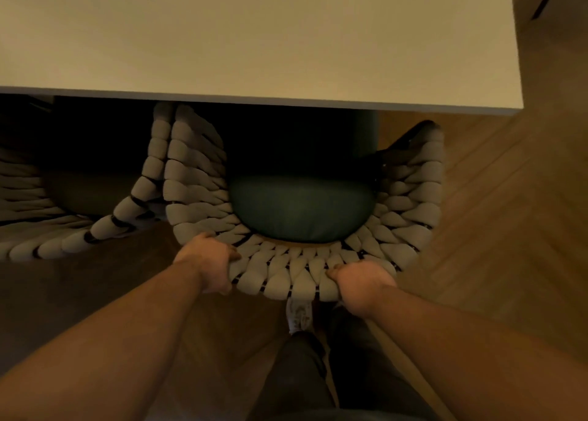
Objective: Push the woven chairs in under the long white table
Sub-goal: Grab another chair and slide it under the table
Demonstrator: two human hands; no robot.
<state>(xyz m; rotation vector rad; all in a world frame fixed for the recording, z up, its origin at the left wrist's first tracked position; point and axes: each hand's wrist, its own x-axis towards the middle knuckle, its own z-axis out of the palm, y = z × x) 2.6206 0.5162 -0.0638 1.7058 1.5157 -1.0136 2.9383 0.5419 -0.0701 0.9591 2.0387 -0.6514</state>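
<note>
Grey-beige rope weave over a dark frame: the woven chair (286, 271) stands in front of us, seen from above and behind. Our left hand (208, 263) is curled over the top rim at the left curve of the back. Our right hand (361, 285) is curled over the rim at the right. Both grip the weave, thumbs lying toward the middle.

The front of the seat lies under the edge of the long white bench (254, 38). The rear part of the green cushion (302, 210) and the whole backrest stand out from it. The chair sits near the bench's right corner.

To the left, a second woven chair (133, 207) stands close, also partly under the bench. Its arm is just beside ours; we cannot tell whether the two touch. Wooden floor (477, 214) shows to the right. Below the chair back are one white shoe (299, 314) and a dark trouser leg (302, 373).
</note>
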